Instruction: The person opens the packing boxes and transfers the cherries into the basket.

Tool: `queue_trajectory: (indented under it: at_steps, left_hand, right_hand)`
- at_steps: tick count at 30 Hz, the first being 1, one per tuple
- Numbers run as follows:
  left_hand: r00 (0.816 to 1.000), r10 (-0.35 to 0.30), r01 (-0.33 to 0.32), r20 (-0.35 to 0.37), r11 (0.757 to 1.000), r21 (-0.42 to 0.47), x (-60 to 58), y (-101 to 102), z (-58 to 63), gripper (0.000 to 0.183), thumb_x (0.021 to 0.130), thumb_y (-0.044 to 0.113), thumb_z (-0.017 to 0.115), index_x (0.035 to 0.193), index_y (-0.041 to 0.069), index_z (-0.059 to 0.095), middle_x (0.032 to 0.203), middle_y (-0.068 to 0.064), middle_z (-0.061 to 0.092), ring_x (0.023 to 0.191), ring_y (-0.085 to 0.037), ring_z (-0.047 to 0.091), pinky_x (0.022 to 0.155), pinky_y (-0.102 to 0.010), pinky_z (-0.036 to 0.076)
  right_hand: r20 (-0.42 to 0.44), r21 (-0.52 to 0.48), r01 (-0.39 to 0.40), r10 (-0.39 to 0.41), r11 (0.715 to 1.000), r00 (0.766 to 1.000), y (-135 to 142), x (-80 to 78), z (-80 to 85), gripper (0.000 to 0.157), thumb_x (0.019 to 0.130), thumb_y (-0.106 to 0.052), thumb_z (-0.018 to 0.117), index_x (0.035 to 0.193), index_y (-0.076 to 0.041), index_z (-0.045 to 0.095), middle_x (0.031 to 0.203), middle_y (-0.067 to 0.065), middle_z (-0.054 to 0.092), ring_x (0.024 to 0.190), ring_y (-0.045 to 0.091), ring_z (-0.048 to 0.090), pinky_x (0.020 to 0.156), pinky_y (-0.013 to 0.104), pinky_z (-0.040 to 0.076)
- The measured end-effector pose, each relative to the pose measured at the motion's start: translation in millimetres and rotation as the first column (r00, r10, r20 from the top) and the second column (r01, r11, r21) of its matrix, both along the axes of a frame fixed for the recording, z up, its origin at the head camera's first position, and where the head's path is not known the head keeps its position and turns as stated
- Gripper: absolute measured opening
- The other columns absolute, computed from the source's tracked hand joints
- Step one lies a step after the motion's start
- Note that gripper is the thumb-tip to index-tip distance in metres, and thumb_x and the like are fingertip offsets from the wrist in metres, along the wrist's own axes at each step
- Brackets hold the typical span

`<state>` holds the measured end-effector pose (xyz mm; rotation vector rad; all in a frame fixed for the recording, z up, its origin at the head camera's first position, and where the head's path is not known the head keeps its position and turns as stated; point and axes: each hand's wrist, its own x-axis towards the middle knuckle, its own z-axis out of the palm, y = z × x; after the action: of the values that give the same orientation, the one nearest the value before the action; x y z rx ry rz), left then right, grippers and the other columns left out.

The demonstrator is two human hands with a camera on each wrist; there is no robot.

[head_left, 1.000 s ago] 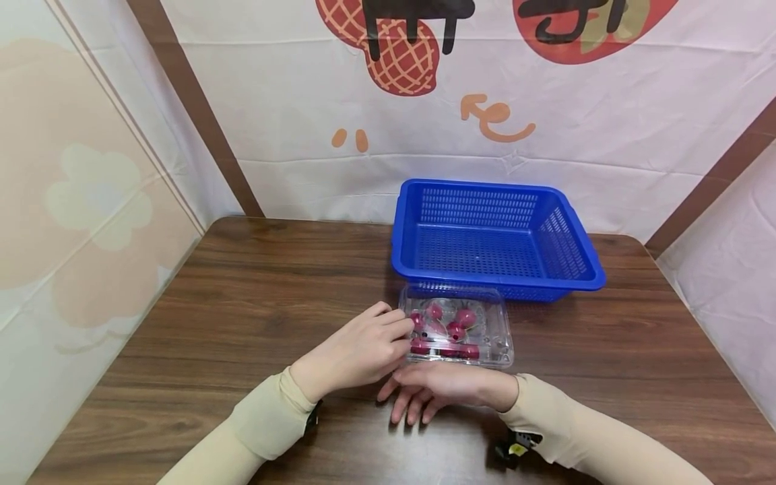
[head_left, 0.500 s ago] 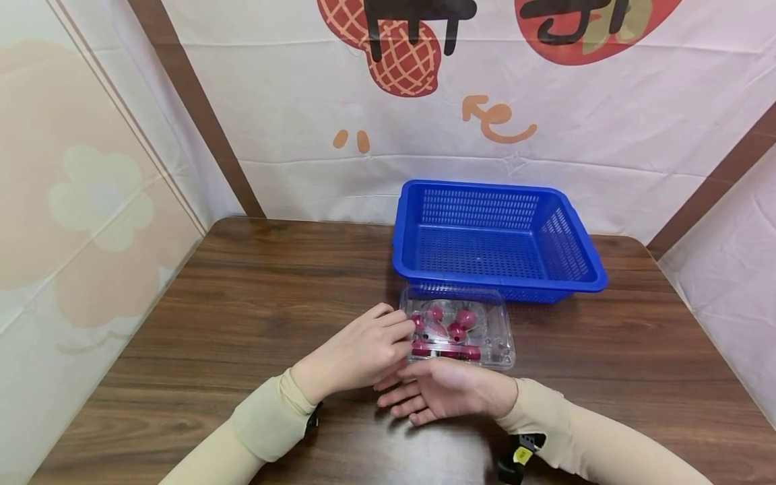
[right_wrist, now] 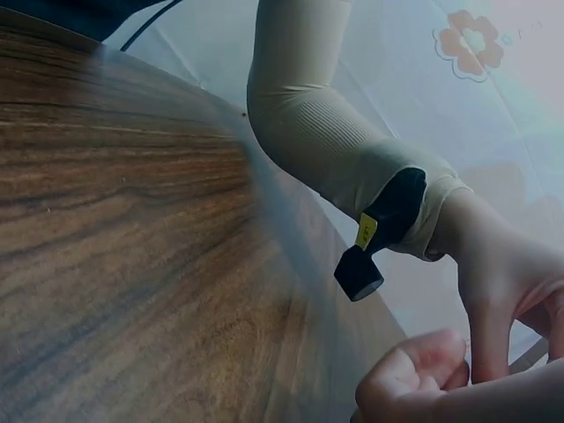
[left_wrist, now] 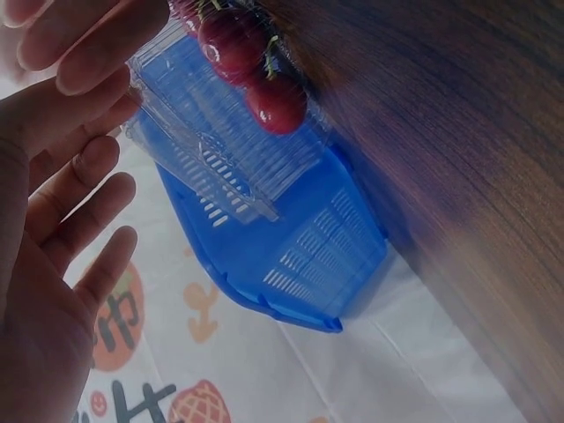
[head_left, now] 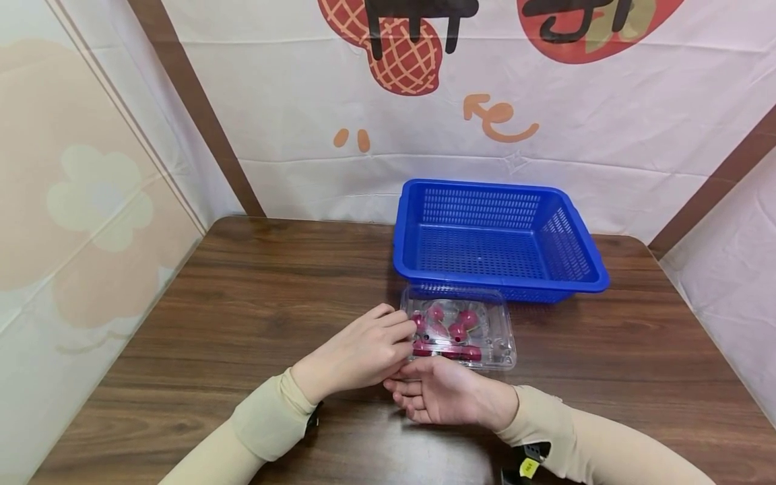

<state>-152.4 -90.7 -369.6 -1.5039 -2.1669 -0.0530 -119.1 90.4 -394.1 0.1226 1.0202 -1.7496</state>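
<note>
A clear plastic clamshell box (head_left: 502, 340) lies on the table, with several red cherries (head_left: 457, 332) showing through its lid. My left hand (head_left: 370, 347) is at the box's left side, its fingers bent over the near-left edge. Palm turned up, my right hand (head_left: 451, 394) sits at the front edge, fingers loosely curled and thumb side reaching beneath the left hand. In the left wrist view, fingertips come right up to the lid's edge beside the cherries (left_wrist: 277, 104). Whether the right fingertips pinch the edge I cannot tell.
Behind the box stands a blue plastic basket (head_left: 418, 271), its front close against the box's far edge. Both sit on a brown wooden table (head_left: 273, 269). A printed cloth (head_left: 291, 87) hangs along the table's back edge.
My right hand has turned its palm further up, and its fingers, spread downward before, have drawn in and curled. The left hand, box and basket have stayed in place.
</note>
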Motion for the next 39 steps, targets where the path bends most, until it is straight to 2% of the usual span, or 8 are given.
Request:
queue_trajectory:
  at_steps: [12, 22, 27, 33, 39]
  left_hand:
    - [1.000, -0.001, 0.001, -0.010, 1.000, 0.006, 0.2, -1, -0.8, 0.014, 0.080, 0.013, 0.063, 0.066, 0.016, 0.062, 0.081, 0.003, 0.051, 0.082, -0.017, 0.049, 0.078, -0.030, 0.041]
    - [1.000, -0.024, 0.024, -0.007, 0.999, 0.026, 0.8, -2, -1.2, 0.006, 0.075, 0.017, 0.072, 0.073, 0.017, 0.065, 0.105, 0.002, 0.063, 0.095, -0.016, 0.054, 0.082, -0.029, 0.042]
    - [1.000, -0.021, 0.020, 0.008, 1.000, 0.008, 1.4, -1, 2.0, 0.007, 0.072, 0.017, 0.072, 0.073, 0.017, 0.065, 0.104, 0.002, 0.064, 0.094, -0.017, 0.055, 0.080, -0.029, 0.043]
    - [0.999, -0.031, 0.031, 0.010, 0.999, 0.014, 1.7, 2, 2.8, 0.006, 0.076, 0.012, 0.068, 0.071, 0.015, 0.065, 0.099, 0.000, 0.066, 0.091, -0.017, 0.058, 0.081, -0.028, 0.046]
    - [1.000, -0.030, 0.030, -0.005, 1.000, 0.004, 1.9, 3, 0.9, 0.006, 0.077, 0.009, 0.065, 0.073, 0.014, 0.065, 0.099, 0.000, 0.068, 0.092, -0.016, 0.063, 0.085, -0.029, 0.049]
  right_hand:
    - [0.013, 0.033, 0.088, -0.088, 0.996, 0.996, -2, 3.8, 3.3, 0.021, 0.097, -0.018, 0.036, 0.100, -0.012, 0.056, 0.091, -0.007, 0.062, 0.079, 0.003, 0.055, 0.073, 0.015, 0.044]
    - [0.037, 0.082, 0.207, -0.210, 0.975, 0.977, -1, 8.7, 8.4, 0.022, 0.100, -0.017, 0.037, 0.094, -0.012, 0.058, 0.085, -0.006, 0.062, 0.075, 0.003, 0.054, 0.073, 0.015, 0.044]
    - [0.044, 0.085, 0.270, -0.275, 0.959, 0.960, -1, 11.0, 8.7, 0.026, 0.101, -0.018, 0.040, 0.087, -0.012, 0.061, 0.081, -0.006, 0.061, 0.072, 0.003, 0.054, 0.070, 0.014, 0.044]
    - [0.011, 0.126, 0.351, -0.355, 0.928, 0.935, -3, 14.2, 5.8, 0.022, 0.098, -0.017, 0.047, 0.083, -0.014, 0.062, 0.079, -0.007, 0.062, 0.072, 0.002, 0.053, 0.069, 0.013, 0.044]
    - [-0.001, 0.111, 0.354, -0.356, 0.929, 0.935, -4, 15.7, 3.2, 0.020, 0.098, -0.019, 0.049, 0.084, -0.016, 0.064, 0.081, -0.009, 0.064, 0.074, 0.002, 0.055, 0.071, 0.013, 0.046]
